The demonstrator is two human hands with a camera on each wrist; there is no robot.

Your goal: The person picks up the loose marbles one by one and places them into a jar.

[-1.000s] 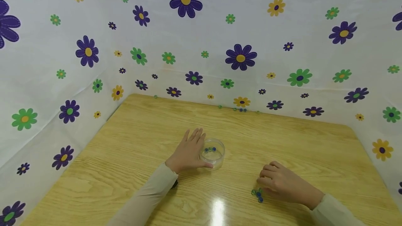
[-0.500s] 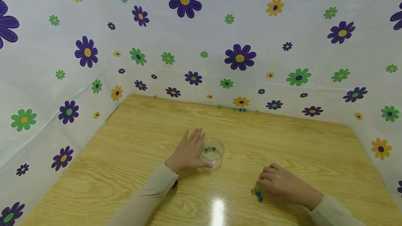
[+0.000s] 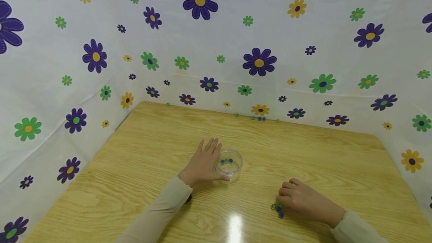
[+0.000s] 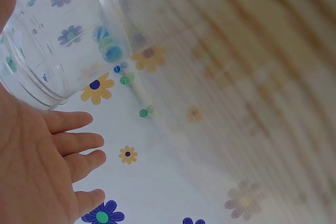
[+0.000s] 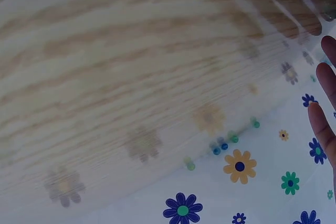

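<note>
Head view: clear jar (image 3: 233,176), three marbles (image 3: 227,161) inside, bracketed by spread left hand (image 3: 201,165), apparently for steadiness; right of jar, loose marbles (image 3: 279,209) bordered by bent-fingered right hand (image 3: 302,200), any grip impossible to tell. Left wrist: stray marbles (image 4: 124,81) strewn beyond jar. Right wrist: wood-grain table (image 5: 105,56) backed by flowered cloth (image 5: 142,209).

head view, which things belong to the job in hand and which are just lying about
Part of the job, it seems:
clear jar, against the left grip
three marbles inside it
marble cluster beside the right grip

Probably just lying about or background:
loose marbles along the far edge of the table
flowered cloth behind them
</note>
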